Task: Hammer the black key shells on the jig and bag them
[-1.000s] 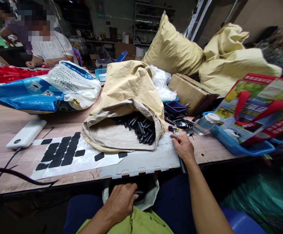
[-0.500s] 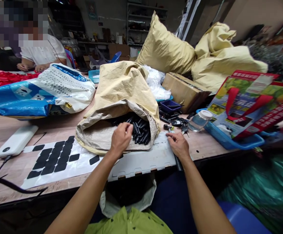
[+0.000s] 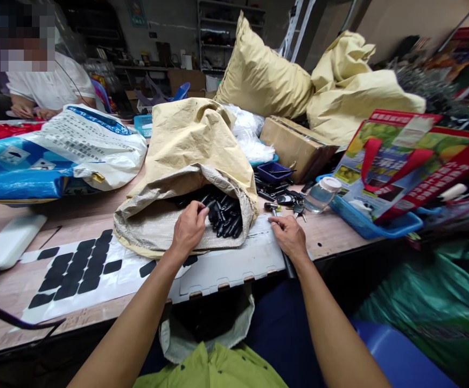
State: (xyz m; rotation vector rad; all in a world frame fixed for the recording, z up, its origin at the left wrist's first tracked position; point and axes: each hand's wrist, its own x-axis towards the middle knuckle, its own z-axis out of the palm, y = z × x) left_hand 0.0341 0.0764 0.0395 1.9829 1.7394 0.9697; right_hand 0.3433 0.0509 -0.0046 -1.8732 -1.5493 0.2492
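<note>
A beige woven sack lies on the table with its mouth facing me, and black cylindrical parts show inside. My left hand is at the mouth, its fingers closed; what they hold, if anything, I cannot make out. To the right, my right hand is wrapped round a small hammer, whose metal head points away from me and whose dark handle reaches past the table edge. White board lies beneath, between the hands.
Left are a sheet of black stickers, a white power bank and a blue-white bag. Right stand a clear jar and a blue basket with a printed bag. A person sits across the table.
The whole view has shifted, so things appear a little further left. My left hand stays at the sack's mouth and my right hand keeps hold of the hammer.
</note>
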